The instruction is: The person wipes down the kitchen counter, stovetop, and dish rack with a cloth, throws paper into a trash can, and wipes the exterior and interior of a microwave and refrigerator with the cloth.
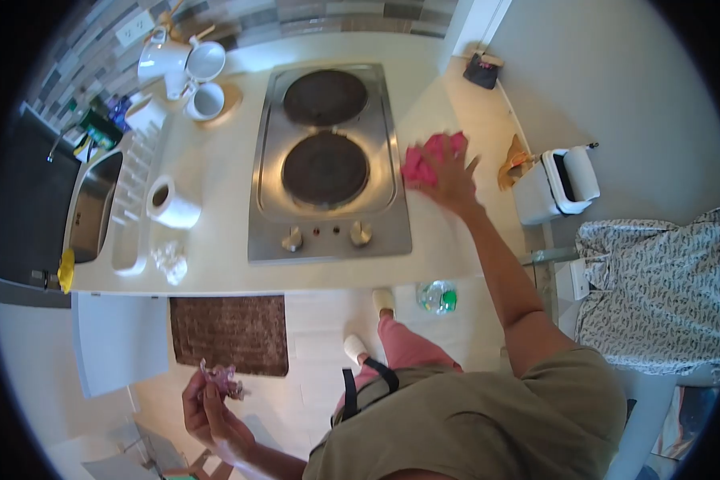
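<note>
My right hand [454,186] reaches across the counter to the right of the two-plate electric hob [269,232]. It presses down on a bunched pink cloth [434,156], with the thumb and fingers partly spread over the fabric. Low on the left, my left hand [212,412] pinches a crumpled, shiny pinkish wrapper [222,379] between thumb and fingers, held away from the counter, over the floor area.
Left of the hob stand a paper towel roll [174,203], crumpled white paper [170,262], white mugs [206,102] and a dish rack [128,240] beside the sink [96,210]. A white bin [540,196] stands right. A plastic bottle [438,297] is below the counter's edge.
</note>
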Demonstrator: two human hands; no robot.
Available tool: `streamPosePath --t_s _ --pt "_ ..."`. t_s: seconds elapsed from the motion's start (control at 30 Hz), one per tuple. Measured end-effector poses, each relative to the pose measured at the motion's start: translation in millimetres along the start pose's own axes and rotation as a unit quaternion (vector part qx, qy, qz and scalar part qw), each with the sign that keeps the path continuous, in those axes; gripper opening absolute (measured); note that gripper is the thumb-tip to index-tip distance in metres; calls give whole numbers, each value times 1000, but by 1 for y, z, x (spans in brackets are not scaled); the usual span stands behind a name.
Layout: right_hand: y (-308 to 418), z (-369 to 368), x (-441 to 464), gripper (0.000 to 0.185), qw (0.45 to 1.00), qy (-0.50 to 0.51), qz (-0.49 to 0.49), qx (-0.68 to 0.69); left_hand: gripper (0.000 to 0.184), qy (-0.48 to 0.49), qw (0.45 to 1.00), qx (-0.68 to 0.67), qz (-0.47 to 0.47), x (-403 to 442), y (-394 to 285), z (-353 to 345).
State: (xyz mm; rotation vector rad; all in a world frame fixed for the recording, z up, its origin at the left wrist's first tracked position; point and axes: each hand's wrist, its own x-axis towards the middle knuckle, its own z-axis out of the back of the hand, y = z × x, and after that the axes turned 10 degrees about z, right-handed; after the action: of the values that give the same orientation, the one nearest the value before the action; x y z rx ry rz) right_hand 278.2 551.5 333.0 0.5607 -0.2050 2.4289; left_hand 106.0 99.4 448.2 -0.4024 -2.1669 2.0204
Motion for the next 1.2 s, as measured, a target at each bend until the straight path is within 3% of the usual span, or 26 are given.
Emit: streamPosePath --t_s 0.03,0.2,0.23,0.27,0.33,0.43,0.5,0.53,0.6,0.63,0.7,0.77,0.83,0.87,0.9,0.93,0.97,1.0,1.07,1.13,1.2 --pt "-13 -18 0 62 996 83 -13 32 23 4 1000 -1 18 5 2 -4" --pt "-116 -98 101 51 995 -6 9 102 25 7 1000 18 23 21 5 -44" --pt "-136 -110 125 42 998 -25 -19 56 24 -8 999 30 25 21 6 -45" --pt "-136 -97 150 32 994 5 -107 -24 24 -21 998 44 26 22 8 -45" --pt "-156 -102 194 32 987 21 -120 -101 24 -40 998 42 28 24 9 -47" --pt "-112 -124 275 40 986 -123 60 95 23 -70 992 104 19 28 0 -62" --pt "-35 -126 318 42 927 -220 211 219 22 -82 992 92 11 34 -11 -83" --pt "-7 -141 342 41 933 -149 239 226 22 -89 993 78 4 39 -15 -93" --pt "36 -178 380 40 922 -110 306 210 21 -79 991 107 -27 46 -19 -104" --pt "48 -209 396 40 944 -38 299 136 20 -80 991 104 -20 48 -25 -117" --pt "48 -219 407 39 950 -26 265 163 19 -82 990 115 2 54 -36 -136" --pt "29 -224 402 33 966 58 202 151 19 -82 988 128 13 65 -43 -156" --pt "-37 -221 383 29 919 -34 330 212 24 -36 977 209 -3 76 -42 -160" --pt "-68 -201 358 28 933 -19 278 229 24 -28 976 215 2 84 -39 -159" --pt "-106 -184 336 37 909 -38 356 214 23 3 983 183 -7 92 -34 -162" --pt "-137 -176 315 31 916 -58 287 275 24 33 988 149 -17 99 -33 -167" --pt "-164 -166 291 35 957 -48 156 240 24 71 987 144 -13 104 -35 -176" --pt "-185 -170 275 38 972 -11 113 204 24 111 984 141 -8 109 -39 -187" --pt "-182 -145 247 37 961 -56 175 206 23 161 976 144 -32 117 -42 -214" --pt "-172 -142 210 38 948 -25 185 258 22 246 961 121 -43 127 -50 -248" --pt "-135 -88 147 35 920 59 240 305 22 267 954 125 -60 136 -52 -279"
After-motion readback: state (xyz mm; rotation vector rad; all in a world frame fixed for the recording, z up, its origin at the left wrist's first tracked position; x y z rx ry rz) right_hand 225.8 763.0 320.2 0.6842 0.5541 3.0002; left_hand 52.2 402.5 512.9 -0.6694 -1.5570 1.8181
